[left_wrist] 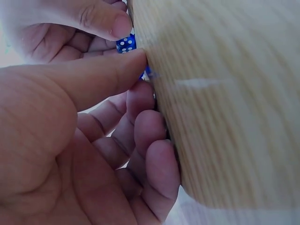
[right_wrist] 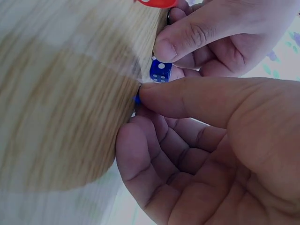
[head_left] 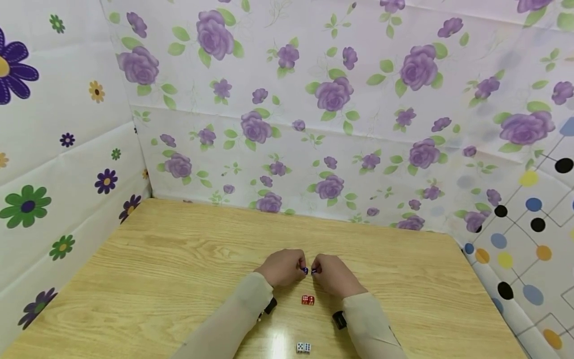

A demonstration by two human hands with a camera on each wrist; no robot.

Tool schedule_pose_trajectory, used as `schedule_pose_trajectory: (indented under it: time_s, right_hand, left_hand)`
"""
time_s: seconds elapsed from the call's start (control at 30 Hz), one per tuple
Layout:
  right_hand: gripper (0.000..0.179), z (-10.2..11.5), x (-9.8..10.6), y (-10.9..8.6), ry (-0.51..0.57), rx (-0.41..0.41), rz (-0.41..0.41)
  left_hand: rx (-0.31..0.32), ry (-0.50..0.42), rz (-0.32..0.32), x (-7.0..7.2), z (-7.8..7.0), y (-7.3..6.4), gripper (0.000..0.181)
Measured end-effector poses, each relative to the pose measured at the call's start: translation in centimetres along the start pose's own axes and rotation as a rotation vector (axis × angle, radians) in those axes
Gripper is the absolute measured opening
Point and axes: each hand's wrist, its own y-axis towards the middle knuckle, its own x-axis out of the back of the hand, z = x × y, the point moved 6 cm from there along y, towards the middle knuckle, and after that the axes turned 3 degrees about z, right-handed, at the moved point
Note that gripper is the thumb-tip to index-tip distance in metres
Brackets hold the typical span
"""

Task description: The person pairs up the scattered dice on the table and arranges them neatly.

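Note:
Over the middle of the wooden table, my left hand pinches a blue die between thumb and fingertips. Facing it, my right hand pinches a second blue die the same way. A narrow gap parts the two dice in the head view. White pips show on the left hand's blue die in the right wrist view. Fingers mostly hide the die in my right hand there. Nearer to me, two red dice sit side by side between my forearms.
Two white dice sit side by side near the bottom of the head view. Flowered cloth hangs behind the table's far edge, with patterned cloth on the left and right sides too. Dark devices are worn at both wrists.

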Motion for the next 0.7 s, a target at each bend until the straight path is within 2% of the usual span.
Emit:
schedule_pose_trajectory:
  time_s: [0.47, 0.7]
  right_hand:
    - [0.003, 0.5, -0.1, 0.5, -0.011, 0.005, 0.016]
    - [0.004, 1.2, -0.1, 0.4, -0.035, 0.038, 0.02]
  left_hand:
    - [-0.021, -0.01, -0.015, -0.1, 0.0, 0.3, 0.009]
    - [-0.02, 0.006, -0.021, -0.5, 0.4, 0.8, 0.008]
